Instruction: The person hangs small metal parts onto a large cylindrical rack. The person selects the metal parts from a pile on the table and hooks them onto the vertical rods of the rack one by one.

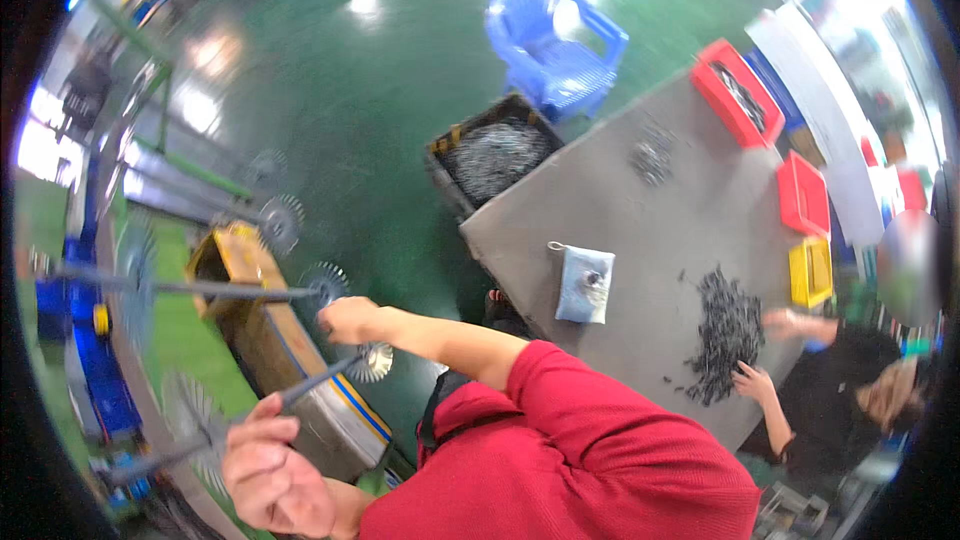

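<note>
My left hand (pixel 275 475) is at the lower left, its fingers curled against a long grey rod (pixel 322 378). A pale toothed disc (pixel 374 363) sits at that rod's far end. My right hand (pixel 347 321) is closed like a fist beside the end of a second grey rod (pixel 235 290). Just above its knuckles is a grey-blue toothed disc (pixel 327 282). What the right fingers hold is hidden, and the picture is smeared by motion.
A yellow box-like housing (pixel 240 255) stands behind the rods. To the right, a grey table (pixel 520 225) bears a pouch (pixel 585 285) and dark small parts (pixel 725 335) handled by another person. A black crate (pixel 450 175) and blue chair (pixel 550 35) stand beyond.
</note>
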A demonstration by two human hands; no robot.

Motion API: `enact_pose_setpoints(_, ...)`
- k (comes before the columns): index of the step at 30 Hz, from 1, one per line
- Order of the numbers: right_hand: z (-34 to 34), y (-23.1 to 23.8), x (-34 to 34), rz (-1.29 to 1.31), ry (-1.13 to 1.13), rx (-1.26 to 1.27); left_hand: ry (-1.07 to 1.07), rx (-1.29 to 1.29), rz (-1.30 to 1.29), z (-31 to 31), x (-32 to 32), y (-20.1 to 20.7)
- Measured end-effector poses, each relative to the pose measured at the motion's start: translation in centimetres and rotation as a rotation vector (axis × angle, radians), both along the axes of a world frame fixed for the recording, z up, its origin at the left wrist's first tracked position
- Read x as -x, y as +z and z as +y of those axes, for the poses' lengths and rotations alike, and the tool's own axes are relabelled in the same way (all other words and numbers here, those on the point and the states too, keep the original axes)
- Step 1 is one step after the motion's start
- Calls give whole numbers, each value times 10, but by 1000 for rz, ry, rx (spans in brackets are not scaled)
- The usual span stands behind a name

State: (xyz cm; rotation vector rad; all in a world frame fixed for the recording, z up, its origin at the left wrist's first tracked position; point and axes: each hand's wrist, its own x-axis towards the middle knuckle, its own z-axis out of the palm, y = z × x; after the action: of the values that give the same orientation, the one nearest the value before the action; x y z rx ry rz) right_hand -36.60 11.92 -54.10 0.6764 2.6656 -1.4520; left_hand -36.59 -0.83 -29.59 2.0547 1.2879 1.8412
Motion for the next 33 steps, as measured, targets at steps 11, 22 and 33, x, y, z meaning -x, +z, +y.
enact_pose_setpoints(11, 108, -87, -392, 127, -1540, 22, -562, 732, 212, 239, -180, -166)
enact_pose_setpoints(22, 139, -168, -648, -166, -2064, -504, -614, 765, 726, 342, -327, -397)
enact_pose_setpoints(33, 246, -211, -739, -318, -1845, -592, -403, 430, 612, 511, -442, -460)
